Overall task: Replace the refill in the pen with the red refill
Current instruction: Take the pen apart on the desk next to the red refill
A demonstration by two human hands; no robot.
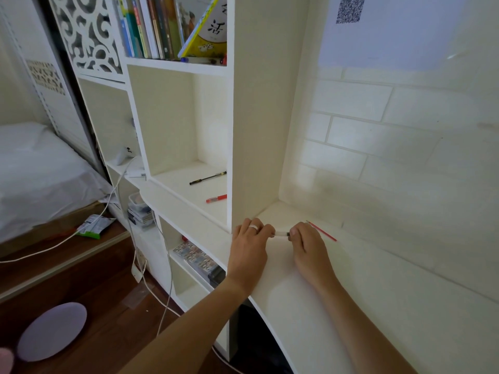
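Head view: both hands' grip closes on the pen [282, 234]; red refill [322, 231] lies just beyond the right hand [307, 242].

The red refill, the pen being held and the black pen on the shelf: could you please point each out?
red refill [322, 231], head view, mid-shaft
pen [281, 234], head view, clear barrel between hands
black pen [208, 178], head view, mid-barrel

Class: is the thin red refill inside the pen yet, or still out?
Out: the thin red refill lies bare on the white desk, beside the right hand.
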